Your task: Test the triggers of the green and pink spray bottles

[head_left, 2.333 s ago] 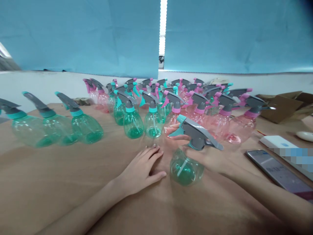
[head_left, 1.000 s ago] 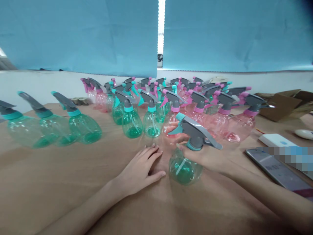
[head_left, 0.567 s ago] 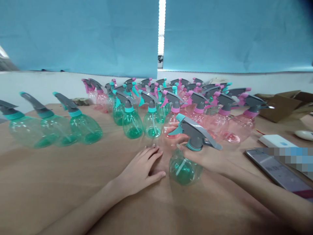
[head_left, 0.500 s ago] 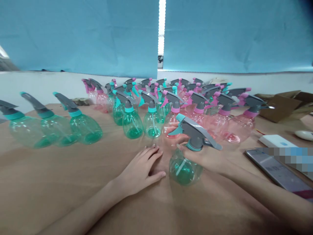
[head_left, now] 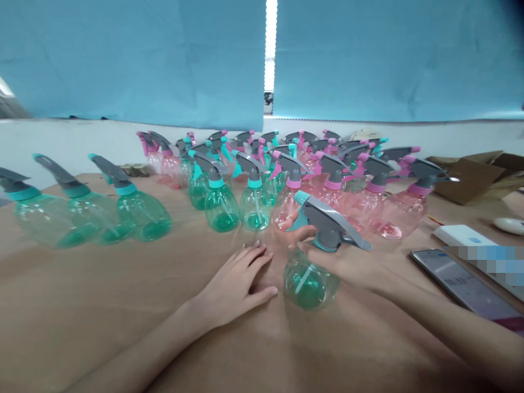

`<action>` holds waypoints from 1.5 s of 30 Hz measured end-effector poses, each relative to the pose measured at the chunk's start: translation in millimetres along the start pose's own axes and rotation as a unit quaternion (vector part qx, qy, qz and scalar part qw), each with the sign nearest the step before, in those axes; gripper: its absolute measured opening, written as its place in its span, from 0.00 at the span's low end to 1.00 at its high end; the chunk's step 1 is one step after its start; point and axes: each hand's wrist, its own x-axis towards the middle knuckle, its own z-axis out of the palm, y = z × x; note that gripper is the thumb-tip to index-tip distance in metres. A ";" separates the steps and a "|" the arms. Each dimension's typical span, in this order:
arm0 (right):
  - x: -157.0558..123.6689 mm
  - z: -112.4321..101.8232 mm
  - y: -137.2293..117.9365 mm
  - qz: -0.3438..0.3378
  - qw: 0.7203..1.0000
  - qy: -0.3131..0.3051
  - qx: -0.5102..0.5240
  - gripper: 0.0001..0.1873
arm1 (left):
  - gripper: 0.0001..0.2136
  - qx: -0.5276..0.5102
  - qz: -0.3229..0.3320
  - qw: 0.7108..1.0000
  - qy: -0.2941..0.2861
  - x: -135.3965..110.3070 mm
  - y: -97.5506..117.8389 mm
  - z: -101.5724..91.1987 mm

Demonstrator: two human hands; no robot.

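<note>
A clear green spray bottle (head_left: 311, 284) with a grey head and a turquoise nozzle and trigger stands upright on the table before me. My right hand (head_left: 347, 267) is wrapped round its neck from the right, with fingers reaching the trigger (head_left: 297, 221). Part of that hand is hidden behind the bottle and its head. Left of the bottle, my left hand (head_left: 233, 281) lies palm down on the tabletop, fingers spread and holding nothing. Its thumb points at the bottle, a small gap away.
Several pink spray bottles (head_left: 370, 210) and green spray bottles (head_left: 223, 210) crowd the table's back half. Three more green ones, including a bottle (head_left: 143, 215), stand at left. On the right are a phone (head_left: 454, 284), a white box (head_left: 464, 236), a white mouse (head_left: 510, 225) and a cardboard box (head_left: 466, 177).
The fingers of my right hand have curled in at the trigger, which has moved slightly toward the bottle's neck. My left hand and the bottle's body have stayed in place.
</note>
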 end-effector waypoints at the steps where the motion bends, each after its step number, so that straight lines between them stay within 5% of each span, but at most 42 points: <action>1: 0.4 -0.2 -2.3 -0.001 1.000 0.001 0.008 0.13 | 0.28 0.000 -0.001 1.000 -0.003 0.1 0.1 -0.2; 10: 2.0 -3.6 -13.3 -0.022 1.000 -0.001 -0.016 0.07 | 0.29 -0.002 0.001 1.000 0.004 0.0 -1.4 0.7; 17: 1.6 0.5 3.4 -0.022 0.999 0.001 0.037 0.24 | 0.29 -0.004 0.001 1.000 0.001 0.2 -1.0 -0.4; 30: 0.2 4.9 20.0 -0.027 0.999 0.021 0.022 0.09 | 0.28 -0.009 0.004 1.000 0.006 0.4 -0.9 0.2; 45: 0.3 11.3 16.2 -0.041 0.997 0.054 0.027 0.20 | 0.31 -0.110 0.000 0.993 0.046 -6.8 16.9 -2.0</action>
